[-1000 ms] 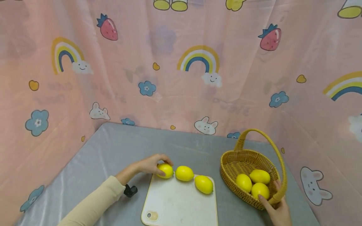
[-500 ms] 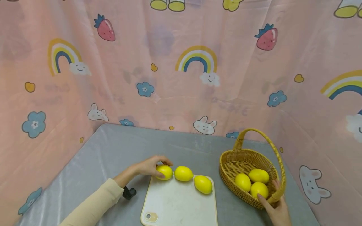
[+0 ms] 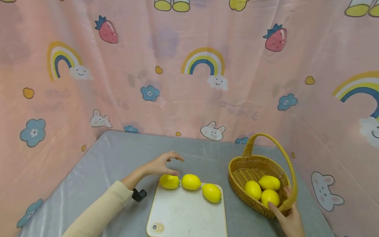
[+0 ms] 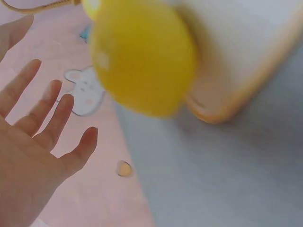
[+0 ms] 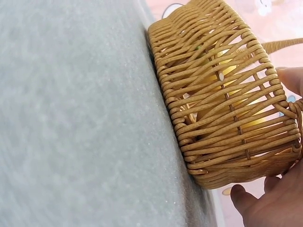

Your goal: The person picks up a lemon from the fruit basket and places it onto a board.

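Observation:
Three yellow lemons lie in a row along the far edge of a white cutting board: a left lemon [image 3: 169,182], a middle lemon [image 3: 190,182] and a right lemon [image 3: 211,193]. Just above the left lemon hovers my left hand [image 3: 160,164], its fingers spread apart and nothing in them. In the left wrist view that hand [image 4: 38,151] is apart from the large blurred lemon [image 4: 142,56]. My right hand [image 3: 291,220] grips the near rim of a wicker basket [image 3: 237,184], beside its handle. Inside the basket rest three more lemons [image 3: 270,198].
The cutting board [image 3: 186,210] lies flat on a grey cloth-covered table [image 3: 118,158]. A black wrist device [image 3: 139,195] sits by the left sleeve [image 3: 100,209]. Behind and to the sides hangs a pink patterned curtain [image 3: 165,121].
My left hand has let go of the left lemon and risen slightly above it, fingers spreading. The lemon stays at the board's far left corner. My right hand keeps its hold on the basket.

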The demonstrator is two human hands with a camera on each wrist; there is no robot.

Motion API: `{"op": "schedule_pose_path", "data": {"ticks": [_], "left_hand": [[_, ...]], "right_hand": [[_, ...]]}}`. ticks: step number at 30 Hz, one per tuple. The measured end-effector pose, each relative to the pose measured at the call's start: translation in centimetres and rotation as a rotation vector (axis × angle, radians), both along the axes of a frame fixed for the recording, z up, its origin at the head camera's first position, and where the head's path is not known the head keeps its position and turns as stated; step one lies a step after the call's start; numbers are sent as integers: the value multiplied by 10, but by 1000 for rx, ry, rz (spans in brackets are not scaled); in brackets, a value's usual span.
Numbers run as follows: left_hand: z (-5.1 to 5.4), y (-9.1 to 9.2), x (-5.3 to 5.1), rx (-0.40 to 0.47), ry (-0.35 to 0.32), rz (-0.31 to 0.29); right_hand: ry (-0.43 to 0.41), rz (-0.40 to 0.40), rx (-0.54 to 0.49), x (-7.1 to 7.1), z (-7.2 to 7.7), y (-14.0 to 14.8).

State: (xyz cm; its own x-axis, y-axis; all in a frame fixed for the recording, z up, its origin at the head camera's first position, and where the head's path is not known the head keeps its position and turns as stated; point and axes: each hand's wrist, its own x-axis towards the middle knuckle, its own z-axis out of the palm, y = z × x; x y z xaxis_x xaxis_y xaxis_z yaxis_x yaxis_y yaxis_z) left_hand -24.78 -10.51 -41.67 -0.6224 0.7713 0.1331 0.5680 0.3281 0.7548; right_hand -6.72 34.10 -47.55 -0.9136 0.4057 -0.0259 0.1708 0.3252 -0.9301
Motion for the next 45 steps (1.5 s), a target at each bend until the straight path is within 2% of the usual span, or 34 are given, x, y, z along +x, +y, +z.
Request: {"op": "schedule_pose_path", "data": {"ticks": [4,8,14,19,25,30,37,41,45], "left_hand": [[12,28,-8,4,51,-22],[26,67,-16,1,94,-43],[46,134,-28,14,90,-81],[53,188,-33,21,81,-136],[54,237,-30,-5,31,-192],[53,269,-28,19,-14,-239],[50,298,-25,-19,-43,-221],[50,310,-22,-27,-45,-209],[49,321,-20,-18,-67,-165]], "right_hand": [[0,-3,7,0,1,2],[26,-4,25,3,2,4],[54,16,38,4,1,5],[42,0,16,4,1,7],[40,1,26,6,1,7],[56,33,58,7,2,6],[58,36,0,6,1,2],[59,41,21,8,1,1],[37,41,-4,7,2,0]]}}
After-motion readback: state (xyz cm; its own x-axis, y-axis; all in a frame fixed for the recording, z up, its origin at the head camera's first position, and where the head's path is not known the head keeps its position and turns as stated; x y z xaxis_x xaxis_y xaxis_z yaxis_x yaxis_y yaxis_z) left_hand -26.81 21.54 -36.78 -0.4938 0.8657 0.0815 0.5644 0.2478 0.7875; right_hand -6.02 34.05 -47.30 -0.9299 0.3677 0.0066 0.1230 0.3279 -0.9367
